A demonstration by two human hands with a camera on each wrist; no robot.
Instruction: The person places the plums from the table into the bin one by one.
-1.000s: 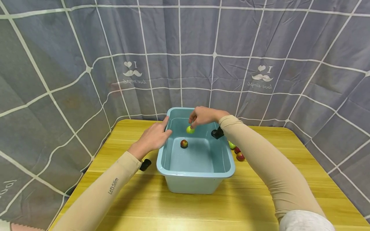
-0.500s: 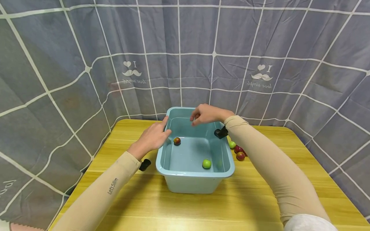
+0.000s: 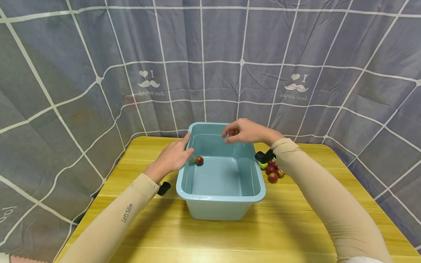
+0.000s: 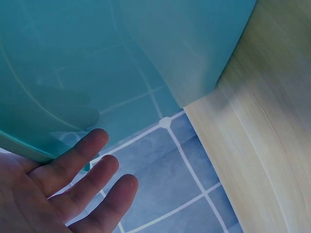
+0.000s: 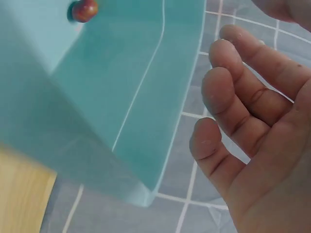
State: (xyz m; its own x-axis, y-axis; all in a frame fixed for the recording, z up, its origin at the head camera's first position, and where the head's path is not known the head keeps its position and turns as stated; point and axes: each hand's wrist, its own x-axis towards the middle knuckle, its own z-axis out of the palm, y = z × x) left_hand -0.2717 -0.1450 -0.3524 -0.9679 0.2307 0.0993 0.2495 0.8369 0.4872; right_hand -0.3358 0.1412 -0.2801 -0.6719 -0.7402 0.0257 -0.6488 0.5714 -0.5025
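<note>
A light blue plastic tub [image 3: 219, 199] stands on the wooden table. At its left rim rests my left hand [image 3: 172, 157], thumb over the inner side; in the left wrist view its other fingers [image 4: 73, 165] extend loosely along the outside. My right hand [image 3: 250, 131] hovers above the far right part of the tub, fingers loosely bent and nothing between them, as the right wrist view also shows. Inside, one small red apple [image 3: 199, 160] lies on the floor by the left wall, seen too as a red apple [image 5: 85, 10] from the right wrist.
Right of the tub, under my right wrist, lies a cluster of small fruit: several red apples [image 3: 272, 178] and a green one [image 3: 262, 165]. A grey gridded curtain [image 3: 223, 84] surrounds the back and sides of the wooden table [image 3: 217, 241]. Black wrist cameras sit below both wrists.
My right hand let go of a green apple, which dropped into the tub, rolled to the near side and is now out of sight. The hand drew right; the red apple rolled left.
</note>
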